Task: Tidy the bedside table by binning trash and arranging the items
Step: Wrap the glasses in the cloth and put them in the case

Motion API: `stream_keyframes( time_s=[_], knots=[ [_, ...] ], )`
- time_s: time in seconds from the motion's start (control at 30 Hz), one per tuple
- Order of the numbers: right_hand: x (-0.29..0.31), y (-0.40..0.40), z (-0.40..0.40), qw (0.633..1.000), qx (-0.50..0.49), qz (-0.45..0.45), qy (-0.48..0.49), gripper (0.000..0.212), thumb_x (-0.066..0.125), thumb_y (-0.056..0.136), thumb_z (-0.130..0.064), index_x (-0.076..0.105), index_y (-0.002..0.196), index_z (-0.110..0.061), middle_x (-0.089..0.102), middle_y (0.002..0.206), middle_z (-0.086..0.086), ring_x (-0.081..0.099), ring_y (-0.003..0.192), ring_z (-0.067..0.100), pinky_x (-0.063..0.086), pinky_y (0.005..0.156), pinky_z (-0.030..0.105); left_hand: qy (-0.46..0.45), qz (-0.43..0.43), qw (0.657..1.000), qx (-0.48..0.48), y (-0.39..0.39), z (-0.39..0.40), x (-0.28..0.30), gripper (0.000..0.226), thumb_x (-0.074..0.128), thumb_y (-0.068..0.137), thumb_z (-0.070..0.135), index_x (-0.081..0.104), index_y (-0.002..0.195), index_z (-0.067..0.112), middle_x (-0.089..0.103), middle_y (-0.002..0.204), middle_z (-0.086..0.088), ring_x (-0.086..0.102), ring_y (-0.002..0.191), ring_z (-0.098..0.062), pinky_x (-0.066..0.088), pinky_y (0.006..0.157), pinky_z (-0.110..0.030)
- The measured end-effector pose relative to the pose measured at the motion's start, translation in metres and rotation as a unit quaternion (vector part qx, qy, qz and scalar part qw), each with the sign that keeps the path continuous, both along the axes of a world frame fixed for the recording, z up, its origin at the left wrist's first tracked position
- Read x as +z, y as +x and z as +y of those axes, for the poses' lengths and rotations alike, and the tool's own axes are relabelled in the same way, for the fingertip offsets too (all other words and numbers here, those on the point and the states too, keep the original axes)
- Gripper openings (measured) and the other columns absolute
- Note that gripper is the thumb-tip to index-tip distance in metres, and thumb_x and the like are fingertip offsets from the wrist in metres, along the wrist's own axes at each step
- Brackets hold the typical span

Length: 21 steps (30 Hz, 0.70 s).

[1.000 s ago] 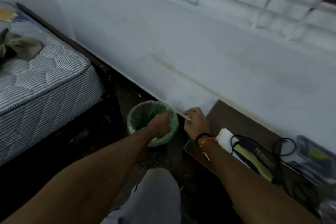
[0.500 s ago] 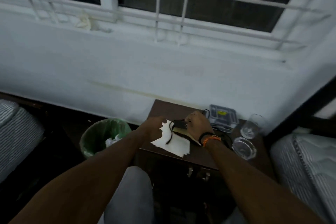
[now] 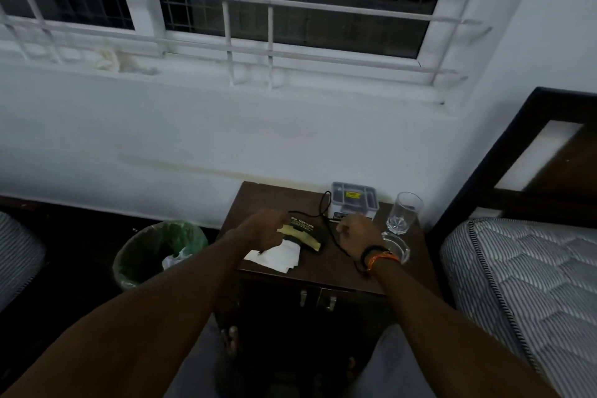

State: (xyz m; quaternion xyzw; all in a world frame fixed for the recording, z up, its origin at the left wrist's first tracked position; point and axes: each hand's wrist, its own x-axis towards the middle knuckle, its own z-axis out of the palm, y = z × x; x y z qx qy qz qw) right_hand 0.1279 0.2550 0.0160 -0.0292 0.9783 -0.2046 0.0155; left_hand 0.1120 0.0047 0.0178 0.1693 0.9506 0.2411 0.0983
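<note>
1. While both hands hover over the dark brown wooden worktop (image 3: 258,200), left hand (image 3: 263,229) fingers pinch the black fabric pouch (image 3: 307,231).
2. Right hand (image 3: 357,233) fingers curled; grip on black cord (image 3: 336,241) unclear.
3. White tissue (image 3: 277,257) lies near-left of pouch; green-lined bin (image 3: 161,252) stands left.

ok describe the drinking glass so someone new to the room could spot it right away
Below the barred window stands a dark bedside table. The drinking glass stands upright at its back right corner, right of the clear plastic box. It is the only tall, see-through thing there; the ashtray before it is low.
</note>
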Motion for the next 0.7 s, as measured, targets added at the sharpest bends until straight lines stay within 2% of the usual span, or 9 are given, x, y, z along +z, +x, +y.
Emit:
stream_keyframes(
  time_s=[0.07,0.13,0.27,0.4,0.47,0.57,0.7],
  knots=[
    [-0.01,-0.001,0.007,1.0,-0.012,0.007,-0.006,0.021,0.055,0.081,-0.004,0.073,0.09,-0.007,0.069,0.104,0.013,0.064,0.098,0.034,0.054,0.084,0.042,0.015,0.001,1.0,0.006,-0.003,0.007,-0.008,0.039,0.063,0.083,0.007,0.06,0.122,0.006,0.064,0.116,-0.012,0.061,0.106,-0.029,0.04,0.076,-0.023],
    [-0.021,-0.004,0.01,0.999,-0.028,0.013,-0.016,0.021,0.055,0.08,-0.004,0.073,0.09,-0.01,0.07,0.104,0.012,0.065,0.097,0.032,0.055,0.083,0.041,0.031,0.009,0.999,0.011,-0.008,0.01,-0.018,0.036,0.063,0.083,0.006,0.061,0.119,0.004,0.065,0.114,-0.014,0.061,0.103,-0.03,0.035,0.073,-0.021],
    [-0.045,-0.008,0.01,0.999,-0.04,0.002,-0.035,0.024,0.055,0.083,-0.007,0.073,0.098,-0.011,0.069,0.108,0.012,0.065,0.1,0.033,0.053,0.086,0.038,0.063,0.032,0.997,0.038,-0.016,0.012,-0.037,0.037,0.063,0.081,0.004,0.063,0.118,0.004,0.067,0.113,-0.015,0.062,0.102,-0.032,0.041,0.079,-0.025],
    [-0.073,-0.016,0.007,0.999,-0.017,0.021,-0.045,0.038,0.046,0.083,-0.021,0.069,0.112,-0.012,0.065,0.115,0.012,0.061,0.107,0.035,0.049,0.091,0.038,0.111,0.061,0.988,0.085,-0.024,0.013,-0.047,0.037,0.061,0.081,-0.002,0.064,0.118,0.001,0.067,0.113,-0.015,0.061,0.105,-0.031,0.045,0.087,-0.031],
    [-0.084,-0.025,0.003,0.998,-0.003,0.027,-0.054,0.035,0.057,0.086,-0.022,0.066,0.119,-0.014,0.063,0.12,0.01,0.057,0.114,0.032,0.046,0.096,0.039,0.145,0.06,0.978,0.135,-0.031,0.011,-0.054,0.036,0.061,0.08,-0.004,0.063,0.116,0.002,0.065,0.111,-0.013,0.061,0.103,-0.028,0.051,0.087,-0.037],
    [-0.094,-0.036,-0.007,0.996,0.001,0.036,-0.079,0.043,0.068,0.084,-0.026,0.062,0.126,-0.017,0.061,0.125,0.009,0.051,0.122,0.031,0.043,0.101,0.04,0.18,0.08,0.965,0.174,-0.042,0.006,-0.068,0.025,0.06,0.075,-0.003,0.055,0.094,0.013,0.059,0.094,-0.006,0.057,0.088,-0.024,0.051,0.073,-0.039],
    [-0.105,-0.046,-0.017,0.997,0.003,0.042,-0.065,0.055,0.071,0.083,-0.042,0.058,0.132,-0.02,0.057,0.127,0.007,0.046,0.122,0.029,0.04,0.098,0.038,0.21,0.098,0.955,0.183,-0.057,0.002,-0.085,0.028,0.063,0.07,0.008,0.052,0.095,0.012,0.057,0.096,-0.007,0.056,0.092,-0.025,0.05,0.075,-0.043]
  ],
)
